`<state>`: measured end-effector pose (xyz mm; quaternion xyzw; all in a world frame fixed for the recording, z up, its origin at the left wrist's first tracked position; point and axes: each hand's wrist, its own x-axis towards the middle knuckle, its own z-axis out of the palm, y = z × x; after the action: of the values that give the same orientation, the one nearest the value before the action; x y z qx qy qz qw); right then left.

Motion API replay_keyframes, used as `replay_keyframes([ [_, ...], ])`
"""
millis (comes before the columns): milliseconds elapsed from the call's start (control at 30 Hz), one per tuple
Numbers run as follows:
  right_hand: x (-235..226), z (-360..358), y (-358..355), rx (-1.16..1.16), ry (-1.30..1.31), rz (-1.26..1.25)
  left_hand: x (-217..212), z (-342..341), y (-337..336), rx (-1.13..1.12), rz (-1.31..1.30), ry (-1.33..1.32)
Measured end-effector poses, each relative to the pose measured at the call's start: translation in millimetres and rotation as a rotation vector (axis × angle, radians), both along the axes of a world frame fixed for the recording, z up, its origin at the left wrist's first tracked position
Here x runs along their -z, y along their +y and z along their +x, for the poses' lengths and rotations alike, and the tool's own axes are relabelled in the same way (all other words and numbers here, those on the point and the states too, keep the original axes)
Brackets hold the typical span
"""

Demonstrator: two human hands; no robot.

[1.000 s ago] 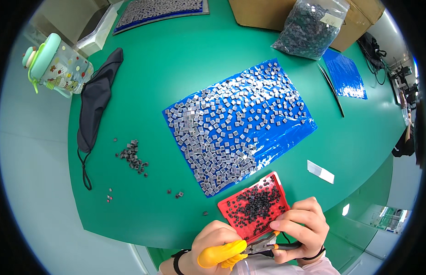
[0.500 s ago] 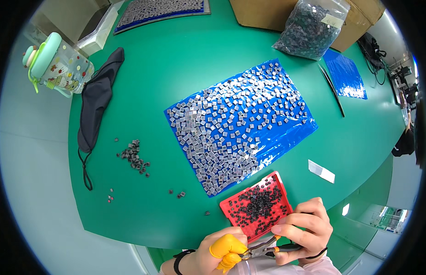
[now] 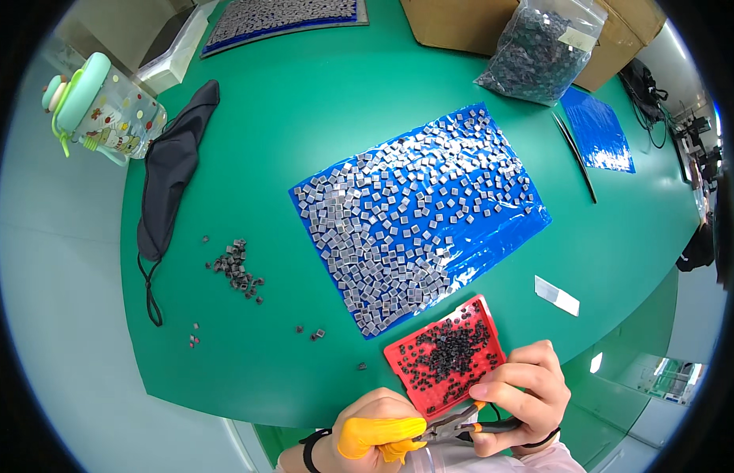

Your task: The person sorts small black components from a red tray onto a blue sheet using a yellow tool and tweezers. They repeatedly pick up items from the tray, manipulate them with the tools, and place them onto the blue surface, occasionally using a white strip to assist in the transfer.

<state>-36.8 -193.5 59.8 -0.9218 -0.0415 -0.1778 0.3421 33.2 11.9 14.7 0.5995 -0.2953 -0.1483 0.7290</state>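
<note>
My right hand (image 3: 532, 390) is wrapped around small pliers (image 3: 448, 427) with black and orange handles, at the table's near edge. My left hand (image 3: 376, 426), with yellow coverings on its thumb and a finger, is closed in a pinch at the tip of the pliers' jaws. Whatever lies between those fingers is hidden. Just beyond both hands is a red tray (image 3: 422, 400) with many small black parts (image 3: 452, 351) heaped and scattered in it. My right fingertips are by its near right corner.
Past the tray lies a blue film sheet (image 3: 489, 240) covered with small grey square pieces (image 3: 359, 264). Loose dark pieces (image 3: 239, 272) are piled at left, near a black pouch (image 3: 166, 181) and a bottle (image 3: 118, 118). Tweezers (image 3: 576, 158) and a filled plastic bag (image 3: 536, 55) are at far right.
My left hand has turned a little, its yellow-covered thumb now lying flatter toward the pliers' tip. My right hand keeps its grip on the pliers. The whole view has shifted slightly.
</note>
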Motion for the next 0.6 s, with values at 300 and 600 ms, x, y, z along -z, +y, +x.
replay_keyframes([
  [300,-2,-3,3,-0.005,-0.027,-0.113,14,-2,0,0.168,-0.139,0.133],
  [600,0,-2,2,0.025,-0.038,-0.124,-6,11,4,0.216,0.019,0.289],
])
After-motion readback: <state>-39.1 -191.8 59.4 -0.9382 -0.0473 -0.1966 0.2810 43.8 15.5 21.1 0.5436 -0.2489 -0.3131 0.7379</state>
